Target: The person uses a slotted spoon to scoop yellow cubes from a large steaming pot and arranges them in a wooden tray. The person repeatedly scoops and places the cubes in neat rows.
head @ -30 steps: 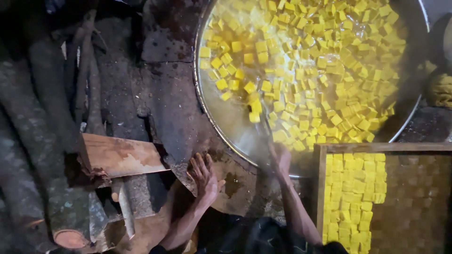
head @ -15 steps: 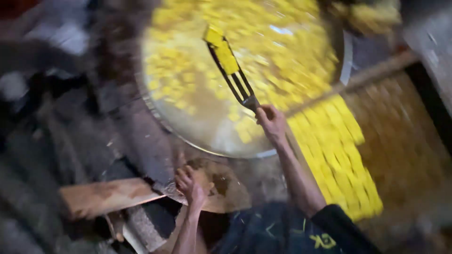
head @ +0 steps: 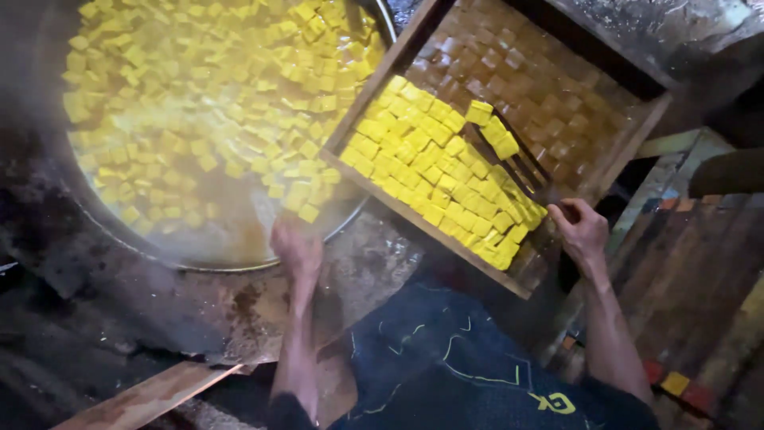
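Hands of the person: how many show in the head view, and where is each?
2. The left hand rests by the rim of the big pan. The right hand grips a slotted spatula carrying yellow cubes over the wooden tray.

Dim, smoky, lit mostly by the yellow glow near the top left. Dark, sooty, stained stove surface across the left and lower middle. Pale wooden plank lying slantwise at the bottom left edge. Worn wooden boards along the right edge, with small coloured patches low down.
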